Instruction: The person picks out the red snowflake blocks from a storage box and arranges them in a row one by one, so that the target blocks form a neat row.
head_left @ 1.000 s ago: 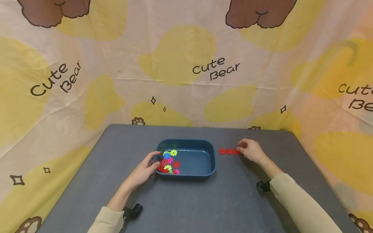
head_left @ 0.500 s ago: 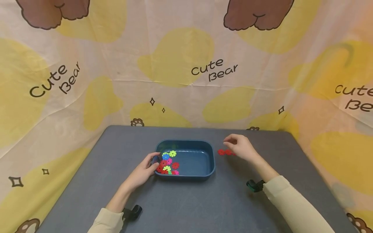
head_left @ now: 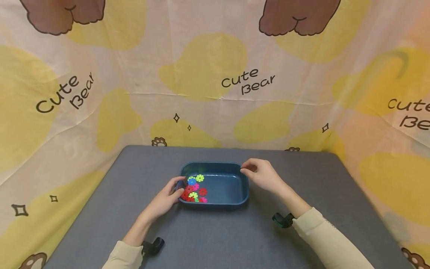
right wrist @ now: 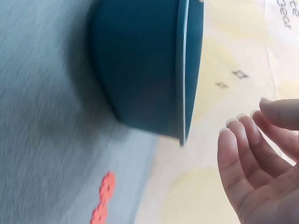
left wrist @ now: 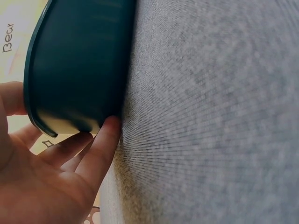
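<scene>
A dark blue rectangular plastic bin [head_left: 225, 203] rests on the table. My left hand [head_left: 164, 198] holds its left end, the thumb over the rim and the fingers against the outer wall. Red, pink, blue, green and yellow notched plastic discs lie bunched at that end; a red disc [head_left: 203, 191] and a yellow disc [head_left: 199, 178] lie nearest the middle. Over the bin's right rim is my right hand [head_left: 263, 175], fingers loosely bent, with nothing seen between thumb and fingertips. Joined red discs [right wrist: 107, 186] lie on the table, hidden behind this hand in the head view.
The grey table [head_left: 215, 239] extends around the bin. Behind it and to both sides hangs a printed cloth [head_left: 201, 67]. A black wrist device [head_left: 154, 245] sits below the left hand and another wrist device [head_left: 282, 220] below the right.
My right hand has left the row of red discs and moved leftward to the bin's right rim, now covering the discs in the head view. The left hand stays on the bin.
</scene>
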The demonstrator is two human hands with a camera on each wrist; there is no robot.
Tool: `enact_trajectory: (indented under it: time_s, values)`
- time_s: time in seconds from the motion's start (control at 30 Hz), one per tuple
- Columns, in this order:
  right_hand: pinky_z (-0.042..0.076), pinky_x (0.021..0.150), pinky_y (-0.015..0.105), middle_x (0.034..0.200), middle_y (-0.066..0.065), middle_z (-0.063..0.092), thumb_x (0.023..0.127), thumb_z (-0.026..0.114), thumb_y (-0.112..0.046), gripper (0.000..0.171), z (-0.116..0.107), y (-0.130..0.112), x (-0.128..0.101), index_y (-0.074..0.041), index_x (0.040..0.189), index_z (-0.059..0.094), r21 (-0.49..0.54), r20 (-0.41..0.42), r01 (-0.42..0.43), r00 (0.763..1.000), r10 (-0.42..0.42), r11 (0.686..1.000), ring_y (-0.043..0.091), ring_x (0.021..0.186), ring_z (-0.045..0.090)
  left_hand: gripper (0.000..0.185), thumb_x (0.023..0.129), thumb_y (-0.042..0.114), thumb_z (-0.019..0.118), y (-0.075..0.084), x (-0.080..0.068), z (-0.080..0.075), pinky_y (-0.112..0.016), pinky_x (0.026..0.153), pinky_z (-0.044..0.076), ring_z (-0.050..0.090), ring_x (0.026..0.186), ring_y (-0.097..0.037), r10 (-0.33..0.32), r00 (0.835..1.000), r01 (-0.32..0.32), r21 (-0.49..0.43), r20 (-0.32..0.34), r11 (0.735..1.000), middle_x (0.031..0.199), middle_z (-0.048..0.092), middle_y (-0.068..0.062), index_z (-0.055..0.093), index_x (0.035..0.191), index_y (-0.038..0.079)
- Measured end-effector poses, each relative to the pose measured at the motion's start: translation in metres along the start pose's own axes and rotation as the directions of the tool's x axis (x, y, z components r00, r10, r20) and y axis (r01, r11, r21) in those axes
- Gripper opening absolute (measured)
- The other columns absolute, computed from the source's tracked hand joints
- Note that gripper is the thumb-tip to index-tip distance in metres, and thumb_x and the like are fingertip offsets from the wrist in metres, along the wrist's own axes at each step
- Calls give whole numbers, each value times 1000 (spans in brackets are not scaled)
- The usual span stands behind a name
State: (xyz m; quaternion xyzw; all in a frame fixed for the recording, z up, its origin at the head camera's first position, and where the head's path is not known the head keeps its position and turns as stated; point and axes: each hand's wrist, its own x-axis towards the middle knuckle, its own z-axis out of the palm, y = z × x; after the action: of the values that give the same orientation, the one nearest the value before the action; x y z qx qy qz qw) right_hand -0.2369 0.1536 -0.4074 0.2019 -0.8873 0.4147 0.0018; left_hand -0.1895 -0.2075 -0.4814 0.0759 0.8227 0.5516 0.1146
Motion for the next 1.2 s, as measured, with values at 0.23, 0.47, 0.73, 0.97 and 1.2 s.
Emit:
enact_trajectory:
  time_s: [0.23,0.47,0.73,0.97,1.2]
  values:
    - [52,64,30,88,-9,65,89,68,-20,10,26,-11,5,-16,99,69,12,35,77,996,-78,997,12,76,59,49,99,27,53,-2,0,0,-46,95,46,24,140,-34,1,1000,-1,1,-7,1000,155,19,-11,34,144,22]
    - [51,65,28,87,-11,64,90,67,-20,10,55,-19,10,-15,98,69,21,89,94,991,-95,995,8,75,58,49,99,27,53,-3,-1,0,-47,95,45,22,141,-35,2,1000,-2,4,-7,1000,155,19,-11,34,144,22]
    - [50,65,25,87,-10,63,90,67,-21,13,85,-26,19,-12,99,69,-16,154,100,983,-97,995,7,75,57,50,98,28,53,-1,1,-1,-46,96,45,25,140,-34,2,1000,-2,-3,-6,1000,154,19,-11,34,144,21]
    - [49,66,25,84,-9,61,89,68,-21,18,109,-31,27,-9,102,69,-29,211,90,974,-82,996,9,74,56,49,98,28,53,0,1,0,-46,95,46,25,140,-33,-3,1000,3,3,-10,1000,154,21,-10,35,144,21]
    - [49,65,24,79,-10,60,89,68,-21,19,127,-27,36,-9,103,68,-102,256,62,966,-34,993,6,70,55,49,98,29,53,-2,2,0,-47,96,45,20,141,-36,6,1000,-6,15,-8,1000,154,20,-10,35,144,22]
